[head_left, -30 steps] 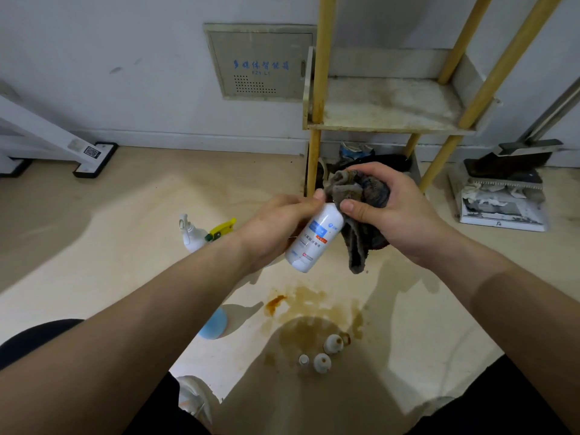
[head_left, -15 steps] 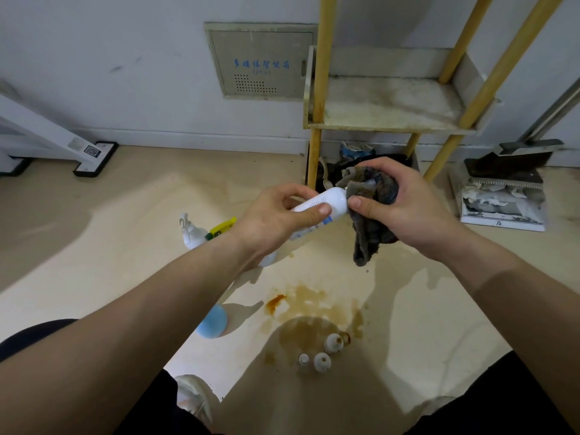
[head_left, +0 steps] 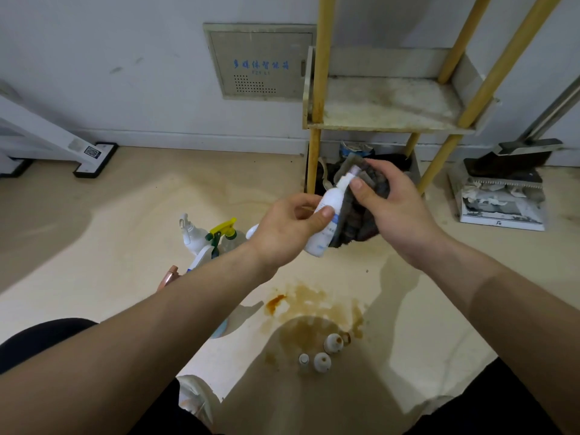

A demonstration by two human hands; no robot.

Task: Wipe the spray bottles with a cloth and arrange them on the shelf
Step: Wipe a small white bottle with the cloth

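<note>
Both forearms reach forward from the lower corners and meet in mid-air over the floor, in front of the shelf's (head_left: pixel 389 103) lower legs. The left hand (head_left: pixel 288 227) grips the lower body of a white spray bottle (head_left: pixel 332 197), thumb laid across its front and fingers curled behind. The right hand (head_left: pixel 398 211) clutches a dark grey cloth (head_left: pixel 357 224), fingers curled over the top of it and the thumb pressing beside the bottle's neck, so the cloth wraps the upper part on the right side. The bottle's long axis is tilted: its nozzle points up and away towards the shelf, its base down towards the person. Below the left forearm, a white trigger bottle (head_left: pixel 191 235) and a yellow-trigger bottle (head_left: pixel 224 232) stand on the floor.
</note>
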